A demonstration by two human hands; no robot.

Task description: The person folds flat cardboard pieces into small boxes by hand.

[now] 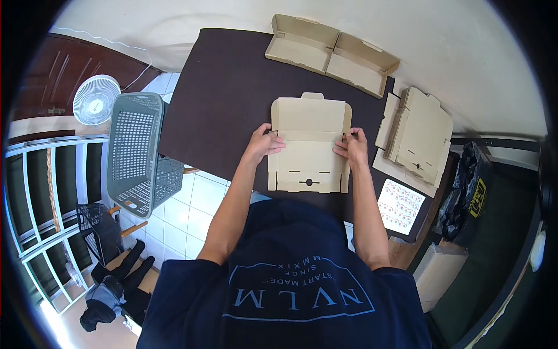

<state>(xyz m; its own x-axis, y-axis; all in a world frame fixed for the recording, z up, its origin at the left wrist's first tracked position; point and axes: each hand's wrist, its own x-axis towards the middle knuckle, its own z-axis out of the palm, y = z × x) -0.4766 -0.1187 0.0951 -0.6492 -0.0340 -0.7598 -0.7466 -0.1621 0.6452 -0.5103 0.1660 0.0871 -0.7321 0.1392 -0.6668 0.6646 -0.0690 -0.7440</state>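
Note:
A flat, partly folded cardboard box (308, 156) lies on the dark table in front of me, its creases, slots and a round hole showing. My left hand (266, 143) grips its left edge at the middle crease, fingers lying over the cardboard. At the same height on the opposite edge, my right hand (353, 146) is closed around the side flap, with the thumb and fingers bent. The box's far panel, with a small tab at the top, tilts beyond both hands.
Two open cardboard boxes (331, 55) stand along the table's back edge. Stacked flat cardboard (419, 136) and a sticker sheet (401, 206) lie to the right. Left of the dark table (224, 93) are a grey plastic basket (156, 136) and a white fan (97, 100).

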